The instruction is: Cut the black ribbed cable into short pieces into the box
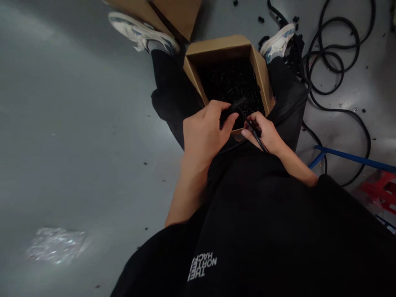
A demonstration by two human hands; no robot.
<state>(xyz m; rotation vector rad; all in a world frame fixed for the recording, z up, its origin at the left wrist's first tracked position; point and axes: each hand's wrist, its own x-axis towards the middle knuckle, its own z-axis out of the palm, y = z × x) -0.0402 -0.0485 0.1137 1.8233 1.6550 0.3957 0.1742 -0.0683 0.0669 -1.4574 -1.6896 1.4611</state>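
My left hand (206, 130) is closed around a dark black piece with a ridged end (240, 102); most of it is hidden by my fingers, and its kind is unclear. Thumb and fingers of my right hand (266, 132) close on a thin black cable (255, 134), which slants up towards the ridged end. Whether the two touch is hard to make out. Both hands are over the near edge of an open cardboard box (216, 44), held between my legs. Many small black pieces (230, 82) lie inside it.
Coiled black hose (335, 49) lies on the floor at the right, with loose black bits (261, 19) near my shoe. Another cardboard box (177, 14) stands ahead. At right are a blue bar (355, 156) and a red plastic item (380, 187). Clear plastic (57, 245) lies lower left.
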